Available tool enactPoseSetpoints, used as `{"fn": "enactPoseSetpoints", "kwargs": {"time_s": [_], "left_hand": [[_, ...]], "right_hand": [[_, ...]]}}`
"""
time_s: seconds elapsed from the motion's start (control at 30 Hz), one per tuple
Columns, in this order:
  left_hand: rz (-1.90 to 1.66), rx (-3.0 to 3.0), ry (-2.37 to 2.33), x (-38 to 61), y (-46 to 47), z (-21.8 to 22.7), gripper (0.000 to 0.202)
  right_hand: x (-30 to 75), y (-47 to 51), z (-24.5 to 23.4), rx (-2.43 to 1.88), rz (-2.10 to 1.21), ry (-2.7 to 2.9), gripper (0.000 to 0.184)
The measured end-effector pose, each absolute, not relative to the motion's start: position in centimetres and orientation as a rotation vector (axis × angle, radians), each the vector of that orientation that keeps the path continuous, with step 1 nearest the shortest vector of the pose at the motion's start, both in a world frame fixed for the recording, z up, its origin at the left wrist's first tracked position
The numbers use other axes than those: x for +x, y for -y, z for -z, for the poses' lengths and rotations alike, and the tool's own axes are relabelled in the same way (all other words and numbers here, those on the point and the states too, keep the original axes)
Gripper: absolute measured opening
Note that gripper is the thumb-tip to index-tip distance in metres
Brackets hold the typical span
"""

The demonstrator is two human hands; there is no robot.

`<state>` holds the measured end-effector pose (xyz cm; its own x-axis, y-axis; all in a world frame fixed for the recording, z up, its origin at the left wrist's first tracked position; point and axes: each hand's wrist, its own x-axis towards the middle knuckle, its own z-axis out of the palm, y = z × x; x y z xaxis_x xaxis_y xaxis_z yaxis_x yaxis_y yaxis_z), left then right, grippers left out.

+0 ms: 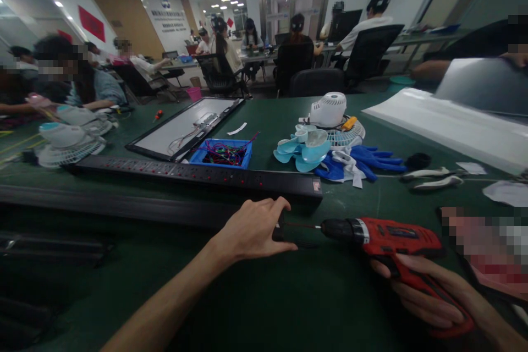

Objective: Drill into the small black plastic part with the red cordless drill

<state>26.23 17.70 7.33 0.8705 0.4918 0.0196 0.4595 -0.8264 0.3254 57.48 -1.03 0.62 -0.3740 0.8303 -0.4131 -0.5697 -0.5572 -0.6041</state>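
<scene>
Where the power drill [400,234] is: in the right hand [447,278], above the dark green counter [330,297], right of the near black bar [136,206].
Drill make-up: red and black casing, ribbed black chuck [340,229], thin straight bit [301,225].
Drill count: one.
Drill direction: chuck and bit point left at the near bar's end; the long axis runs nearly level across the view, the handle slanting down to the right. Whether the bit touches the bar cannot be told.
Right hand: fingers wrapped closely round the drill handle, forefinger by the trigger.
Left hand [251,231]: half spread, arched over the near bar's right end, thumb and forefinger apart; how firmly it holds cannot be told.
Long bars: two, black and straight-edged, roughly side by side; the far socket bar [193,173] carries a row of red-dotted fittings.
Blue tray: one, shallow, plastic [247,158], heaped with tangled thin wires [225,155].
Framed panel: one, flat, pale, black-edged [173,129].
Right-side fan: one, white, vented housing [330,110], beside glossy light-blue blades [309,151].
Work gloves: blue and white, crumpled [377,159].
Pliers: one pair, pale-handled [437,180].
</scene>
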Motion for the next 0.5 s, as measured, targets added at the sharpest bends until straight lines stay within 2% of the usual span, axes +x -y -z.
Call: {"fn": "enactPoseSetpoints", "kwargs": {"time_s": [0.1,0.3,0.5], "left_hand": [[-0.155,2.728,-0.705,26.19,-17.76,-7.22,0.066],[-0.136,2.704,-0.718,26.23,-17.90,-7.23,0.065],[-0.129,2.705,-0.710,26.18,-17.90,-7.25,0.065]], "right_hand": [[57.24,1.16,-0.89,-0.853,-2.004,0.422,0.029],[57.20,0.99,-0.18,-0.805,-2.066,0.395,0.036],[57.25,1.07,0.02,-0.800,-2.063,0.388,0.037]]}}
